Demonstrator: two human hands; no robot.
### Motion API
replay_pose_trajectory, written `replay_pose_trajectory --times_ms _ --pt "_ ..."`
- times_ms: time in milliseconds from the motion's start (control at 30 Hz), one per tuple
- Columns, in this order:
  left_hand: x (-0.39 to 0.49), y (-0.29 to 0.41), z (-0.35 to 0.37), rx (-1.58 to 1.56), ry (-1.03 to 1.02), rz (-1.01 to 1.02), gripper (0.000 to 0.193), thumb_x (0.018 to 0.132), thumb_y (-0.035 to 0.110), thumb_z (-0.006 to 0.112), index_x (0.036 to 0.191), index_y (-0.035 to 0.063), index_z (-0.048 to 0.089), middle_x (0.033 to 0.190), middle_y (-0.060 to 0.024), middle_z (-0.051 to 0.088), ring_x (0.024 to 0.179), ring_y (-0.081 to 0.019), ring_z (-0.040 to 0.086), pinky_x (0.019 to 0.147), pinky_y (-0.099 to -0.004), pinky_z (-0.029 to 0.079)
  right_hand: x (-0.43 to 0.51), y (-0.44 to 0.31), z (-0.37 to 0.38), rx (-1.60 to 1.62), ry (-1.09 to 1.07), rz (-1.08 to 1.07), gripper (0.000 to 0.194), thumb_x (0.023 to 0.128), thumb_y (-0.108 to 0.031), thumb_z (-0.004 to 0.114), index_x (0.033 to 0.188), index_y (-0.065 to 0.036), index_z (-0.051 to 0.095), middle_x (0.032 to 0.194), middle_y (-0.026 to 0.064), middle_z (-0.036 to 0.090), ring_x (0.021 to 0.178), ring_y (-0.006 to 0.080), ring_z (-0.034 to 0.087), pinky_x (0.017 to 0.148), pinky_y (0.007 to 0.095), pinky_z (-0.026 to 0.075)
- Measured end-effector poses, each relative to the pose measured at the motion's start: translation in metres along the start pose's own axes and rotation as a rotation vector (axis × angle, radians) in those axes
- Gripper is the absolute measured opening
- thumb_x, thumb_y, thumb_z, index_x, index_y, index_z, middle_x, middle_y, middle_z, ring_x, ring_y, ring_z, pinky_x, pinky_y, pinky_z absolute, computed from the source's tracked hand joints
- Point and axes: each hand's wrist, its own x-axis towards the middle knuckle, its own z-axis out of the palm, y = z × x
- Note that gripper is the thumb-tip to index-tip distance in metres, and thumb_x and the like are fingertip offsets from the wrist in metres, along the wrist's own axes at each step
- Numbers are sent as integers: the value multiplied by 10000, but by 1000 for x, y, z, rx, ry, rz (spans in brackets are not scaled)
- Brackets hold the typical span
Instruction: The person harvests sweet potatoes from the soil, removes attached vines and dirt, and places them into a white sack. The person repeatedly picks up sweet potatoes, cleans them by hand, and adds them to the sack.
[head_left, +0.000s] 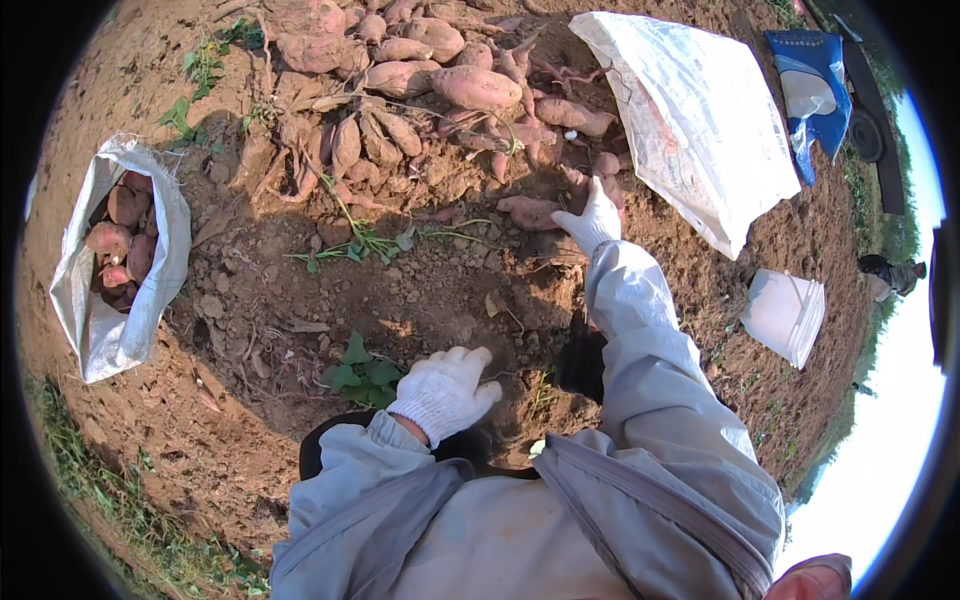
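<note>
My left hand (448, 391), in a white knit glove, hovers near my knees beside a green leafy sprig (363, 373), its fingers apart and nothing in it. Farther out, my right hand (592, 219), also gloved, reaches to the near right edge of a heap of sweet potatoes (477, 88). Its fingers touch a reddish sweet potato (576, 187); whether they grip it is not clear. Another sweet potato (528, 213) lies on the soil just left of that hand. Roots and stems still join some of the heap's tubers.
An open woven sack (175, 225) holding sweet potatoes stands at left. A flat white woven sack (697, 112) lies at upper right, near a blue bag (821, 105). A white plastic bucket (784, 315) is at right. A person (892, 276) and a vehicle (868, 135) appear far off.
</note>
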Motion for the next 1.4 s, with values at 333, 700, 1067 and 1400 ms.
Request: replay_pose_trajectory --times_ms 333,700,1067,1400 --pt "0 1 -2 -41 22 10 528 916 471 558 1301 111 557 1242 -176 601 1177 -362 566 1005 -461 444 21 -6 -21 30 -178 51 754 696 -365 815 1308 -32 527 1202 196 634 1111 342 623 973 390 483" --pt "-6 -19 -18 -99 216 -35 518 901 474 589 1268 109 580 1205 -163 629 1135 -361 593 969 -452 469 -22 -59 -99 227 -189 -187 599 683 -291 873 1181 -73 621 1074 61 677 972 170 643 885 314 514" --pt "12 -35 -44 -926 723 11 658 887 419 687 1403 74 468 1371 -148 539 1254 -260 535 1026 -358 443 -48 -180 -176 1227 -149 -515 533 747 11 808 1207 -37 543 1097 69 605 1005 168 602 889 322 523" --pt "21 -26 -53 -2065 523 614 446 1014 391 511 1360 111 483 1304 -97 580 1158 -309 609 890 -517 548 -131 -235 -160 1247 -180 -710 601 705 -27 853 1220 -22 545 1121 73 603 1018 177 605 923 329 494"
